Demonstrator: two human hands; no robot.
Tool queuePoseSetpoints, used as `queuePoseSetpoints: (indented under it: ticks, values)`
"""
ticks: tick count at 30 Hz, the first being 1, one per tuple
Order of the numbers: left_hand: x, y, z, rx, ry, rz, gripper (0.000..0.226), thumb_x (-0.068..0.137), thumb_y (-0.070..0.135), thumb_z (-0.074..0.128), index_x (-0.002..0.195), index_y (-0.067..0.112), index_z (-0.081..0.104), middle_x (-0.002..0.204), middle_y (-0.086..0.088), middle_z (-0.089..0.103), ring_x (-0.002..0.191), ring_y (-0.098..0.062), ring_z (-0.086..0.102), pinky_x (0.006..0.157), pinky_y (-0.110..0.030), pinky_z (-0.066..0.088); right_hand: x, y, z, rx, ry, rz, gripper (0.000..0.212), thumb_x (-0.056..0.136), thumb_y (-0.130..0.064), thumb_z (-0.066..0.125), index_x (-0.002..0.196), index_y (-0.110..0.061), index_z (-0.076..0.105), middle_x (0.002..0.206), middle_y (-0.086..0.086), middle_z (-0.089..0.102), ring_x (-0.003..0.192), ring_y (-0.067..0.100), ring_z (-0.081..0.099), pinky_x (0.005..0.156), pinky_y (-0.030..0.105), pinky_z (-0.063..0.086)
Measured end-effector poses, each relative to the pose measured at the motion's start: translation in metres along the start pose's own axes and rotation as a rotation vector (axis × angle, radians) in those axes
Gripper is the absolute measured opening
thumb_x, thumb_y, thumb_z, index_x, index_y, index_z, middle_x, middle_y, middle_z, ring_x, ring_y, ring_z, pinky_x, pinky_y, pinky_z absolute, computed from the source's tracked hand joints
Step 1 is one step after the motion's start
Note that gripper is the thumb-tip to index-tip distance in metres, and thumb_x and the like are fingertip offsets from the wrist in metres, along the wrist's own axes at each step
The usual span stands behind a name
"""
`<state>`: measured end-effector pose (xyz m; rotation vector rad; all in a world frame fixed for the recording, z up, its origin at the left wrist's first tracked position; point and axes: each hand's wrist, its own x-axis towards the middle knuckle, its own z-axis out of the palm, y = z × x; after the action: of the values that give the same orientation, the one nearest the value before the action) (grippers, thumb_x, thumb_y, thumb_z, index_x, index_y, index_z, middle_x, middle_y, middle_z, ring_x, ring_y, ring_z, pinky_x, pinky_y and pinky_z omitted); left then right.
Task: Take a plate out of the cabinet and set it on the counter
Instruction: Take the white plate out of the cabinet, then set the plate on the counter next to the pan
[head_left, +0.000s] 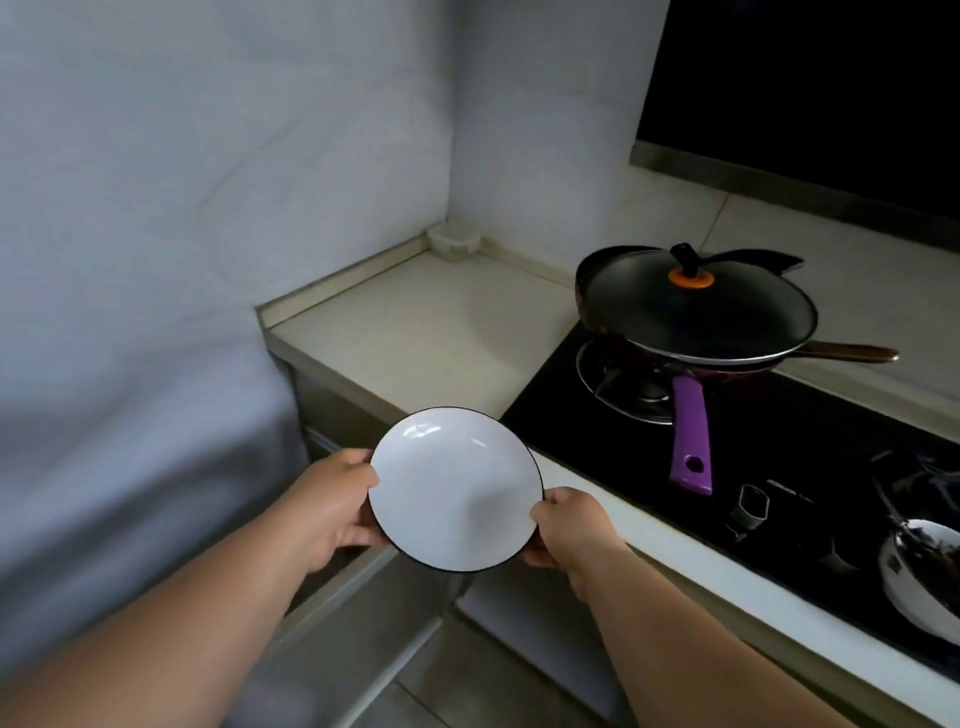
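A round white plate (454, 488) with a thin dark rim hangs in the air just in front of the counter's front edge. My left hand (332, 506) grips its left rim with the thumb on top. My right hand (569, 525) grips its right rim. The pale beige counter (415, 338) stretches behind the plate toward the wall corner. Below the plate, the cabinet front (332, 410) under the counter looks pulled open, its inside hidden.
A black hob (779, 457) lies right of the counter. On its burner sits a pan with a purple handle (690, 436) under a dark lid (696, 306). A shiny steel pot (922, 577) is at the right edge. A small white holder (457, 241) stands in the corner.
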<state>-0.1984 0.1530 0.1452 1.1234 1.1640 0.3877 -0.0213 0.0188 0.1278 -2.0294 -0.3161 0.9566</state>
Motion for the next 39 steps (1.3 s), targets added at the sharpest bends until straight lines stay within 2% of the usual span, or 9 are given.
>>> queuePoseSetpoints:
  ticks: [3, 5, 9, 13, 17, 21, 30, 35, 39]
  values:
    - [0.025, 0.024, -0.002, 0.018, 0.006, 0.034, 0.027, 0.088, 0.004, 0.041, 0.085, 0.024, 0.059, 0.085, -0.002, 0.069, 0.079, -0.023, 0.068, 0.053, -0.035, 0.057, 0.015, -0.028, 0.011, 0.019, 0.009, -0.038, 0.025, 0.085, -0.008, 0.044, 0.074, -0.020, 0.062, 0.079, 0.004, 0.065, 0.070, 0.019, 0.064, 0.049, 0.027, 0.055]
    - [0.049, 0.039, -0.004, 0.024, 0.008, 0.065, 0.026, 0.088, 0.005, 0.041, 0.094, 0.022, 0.059, 0.092, -0.003, 0.069, 0.083, -0.024, 0.068, 0.051, -0.035, 0.058, 0.030, -0.046, 0.019, 0.050, 0.020, -0.055, 0.022, 0.085, -0.010, 0.046, 0.073, -0.023, 0.060, 0.083, 0.003, 0.063, 0.079, 0.023, 0.063, 0.056, 0.031, 0.058]
    - [0.120, 0.077, -0.005, 0.051, -0.021, 0.099, 0.030, 0.088, 0.008, 0.041, 0.107, 0.024, 0.058, 0.102, -0.002, 0.065, 0.092, -0.023, 0.064, 0.055, -0.034, 0.059, 0.077, -0.091, 0.036, 0.119, 0.069, -0.060, 0.023, 0.083, -0.008, 0.048, 0.103, -0.014, 0.058, 0.099, 0.011, 0.063, 0.092, 0.031, 0.063, 0.052, 0.029, 0.058]
    - [0.190, 0.107, 0.001, 0.029, -0.062, 0.069, 0.034, 0.084, 0.005, 0.039, 0.091, 0.028, 0.063, 0.088, 0.004, 0.069, 0.079, -0.020, 0.067, 0.050, -0.029, 0.056, 0.138, -0.132, 0.050, 0.131, 0.106, -0.003, 0.012, 0.081, -0.010, 0.050, 0.087, -0.016, 0.059, 0.089, 0.011, 0.065, 0.065, 0.023, 0.062, 0.062, 0.037, 0.059]
    - [0.247, 0.128, 0.010, 0.018, -0.083, 0.048, 0.044, 0.078, 0.001, 0.034, 0.076, 0.032, 0.065, 0.078, 0.007, 0.070, 0.068, -0.018, 0.067, 0.053, -0.027, 0.054, 0.190, -0.153, 0.058, 0.132, 0.122, 0.031, 0.006, 0.078, -0.011, 0.056, 0.078, -0.016, 0.057, 0.080, 0.009, 0.064, 0.056, 0.022, 0.057, 0.049, 0.027, 0.051]
    - [0.294, 0.138, 0.022, 0.044, -0.116, 0.057, 0.048, 0.077, 0.000, 0.032, 0.097, 0.029, 0.064, 0.088, 0.001, 0.070, 0.079, -0.025, 0.068, 0.072, -0.037, 0.058, 0.231, -0.164, 0.060, 0.139, 0.134, 0.078, 0.008, 0.076, -0.014, 0.060, 0.082, -0.016, 0.055, 0.076, 0.006, 0.058, 0.059, 0.023, 0.058, 0.055, 0.031, 0.055]
    - [0.360, 0.153, 0.045, 0.018, -0.163, 0.074, 0.046, 0.079, -0.007, 0.034, 0.104, 0.022, 0.059, 0.090, 0.005, 0.066, 0.076, -0.018, 0.066, 0.059, -0.032, 0.055, 0.282, -0.174, 0.055, 0.224, 0.142, 0.093, 0.026, 0.078, -0.016, 0.062, 0.103, -0.011, 0.059, 0.099, 0.011, 0.066, 0.076, 0.025, 0.063, 0.077, 0.039, 0.058]
    - [0.374, 0.152, 0.049, 0.013, -0.151, 0.098, 0.051, 0.081, -0.007, 0.037, 0.126, 0.013, 0.052, 0.122, -0.006, 0.061, 0.094, -0.028, 0.065, 0.070, -0.040, 0.056, 0.287, -0.171, 0.055, 0.316, 0.138, 0.065, 0.021, 0.077, -0.013, 0.060, 0.098, -0.015, 0.060, 0.096, 0.009, 0.066, 0.077, 0.026, 0.063, 0.086, 0.044, 0.058]
    - [0.376, 0.151, 0.050, -0.002, -0.135, 0.099, 0.051, 0.083, -0.007, 0.037, 0.128, 0.013, 0.052, 0.127, -0.010, 0.060, 0.096, -0.030, 0.063, 0.074, -0.041, 0.054, 0.283, -0.172, 0.060, 0.367, 0.116, 0.030, 0.032, 0.077, -0.010, 0.058, 0.108, -0.017, 0.060, 0.100, 0.007, 0.066, 0.077, 0.025, 0.061, 0.084, 0.042, 0.055]
